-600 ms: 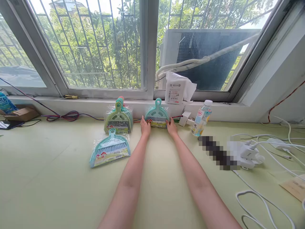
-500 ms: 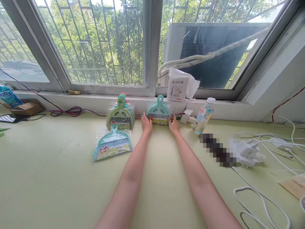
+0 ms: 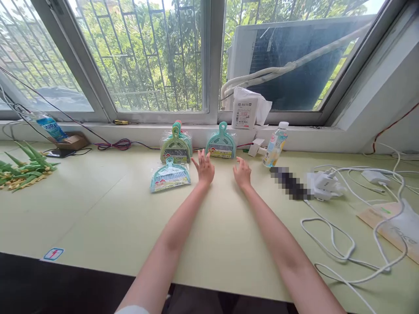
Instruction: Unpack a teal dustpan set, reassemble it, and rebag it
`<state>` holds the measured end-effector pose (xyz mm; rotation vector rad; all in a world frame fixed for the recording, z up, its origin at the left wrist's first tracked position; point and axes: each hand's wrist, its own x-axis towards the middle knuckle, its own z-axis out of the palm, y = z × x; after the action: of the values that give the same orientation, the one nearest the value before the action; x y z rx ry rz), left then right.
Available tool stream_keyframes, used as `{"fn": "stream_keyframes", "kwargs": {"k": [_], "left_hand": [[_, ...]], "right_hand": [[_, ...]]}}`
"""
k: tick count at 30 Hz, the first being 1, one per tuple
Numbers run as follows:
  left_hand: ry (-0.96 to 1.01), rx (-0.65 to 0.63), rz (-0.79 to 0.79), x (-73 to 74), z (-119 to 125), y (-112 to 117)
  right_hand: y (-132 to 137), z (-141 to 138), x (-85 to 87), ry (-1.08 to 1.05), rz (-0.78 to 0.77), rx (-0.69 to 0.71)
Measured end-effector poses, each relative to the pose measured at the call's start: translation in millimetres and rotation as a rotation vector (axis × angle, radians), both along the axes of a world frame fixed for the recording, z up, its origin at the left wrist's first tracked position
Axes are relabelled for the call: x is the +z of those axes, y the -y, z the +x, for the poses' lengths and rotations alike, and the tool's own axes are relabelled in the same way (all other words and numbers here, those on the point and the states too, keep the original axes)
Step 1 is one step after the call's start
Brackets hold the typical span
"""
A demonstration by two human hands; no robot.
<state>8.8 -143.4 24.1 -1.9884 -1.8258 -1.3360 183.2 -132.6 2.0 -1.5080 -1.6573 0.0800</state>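
Observation:
Against the wall under the window, a teal dustpan and brush set [image 3: 221, 141] in clear wrap stands upright. My left hand [image 3: 205, 169] hovers just in front of its lower left side, fingers spread and holding nothing. To the set's right, my right hand [image 3: 242, 172] is apart from it, fingers loosely curved and empty. Left of my left hand, a stack of wrapped dustpan sets [image 3: 176, 144], olive green at the front with teal and red behind, leans on the wall. A light blue dustpan and brush set [image 3: 170, 176] lies in front of that stack.
A drink bottle [image 3: 276, 145] stands right of my hands, near a white package [image 3: 245, 109] on the sill. White cables [image 3: 330, 235] and chargers [image 3: 325, 185] spread over the right side. Green plant cuttings [image 3: 24, 168] lie at the far left. The table's front edge [image 3: 98, 270] shows below.
Both hands have let go of the teal dustpan set and drawn back from it toward me. The set stays upright at the wall. The view has tilted and shifted left.

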Motion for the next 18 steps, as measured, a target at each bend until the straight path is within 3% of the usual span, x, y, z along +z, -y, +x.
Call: {"fn": "stream_keyframes", "kwargs": {"k": [4,7,9,11,13,15,17,18], "left_hand": [[0.043,0.198,-0.111,14.3,-57,41],[0.109,0.305,-0.364,16.6,-106,61],[0.061,0.294,-0.517,13.5,-122,72],[-0.018,0.243,-0.582,9.6,-117,82],[-0.053,0.136,-0.598,6.9,-94,91],[-0.015,-0.094,-0.614,6.6,-60,98],[0.033,-0.418,-0.611,9.5,-28,102],[0.047,-0.508,-0.590,12.1,-15,103]], "right_hand": [[48,-6,3.0,0.155,0.012,0.130],[80,-11,1.3,0.238,-0.002,0.210],[93,-14,-0.8,0.216,-0.085,0.200],[99,-16,-2.0,0.161,-0.211,0.185],[100,-15,-1.0,0.128,-0.308,0.222],[99,-10,2.2,0.107,-0.347,0.285],[99,-2,6.6,0.044,-0.379,0.315],[99,4,8.5,-0.010,-0.403,0.320]]}}
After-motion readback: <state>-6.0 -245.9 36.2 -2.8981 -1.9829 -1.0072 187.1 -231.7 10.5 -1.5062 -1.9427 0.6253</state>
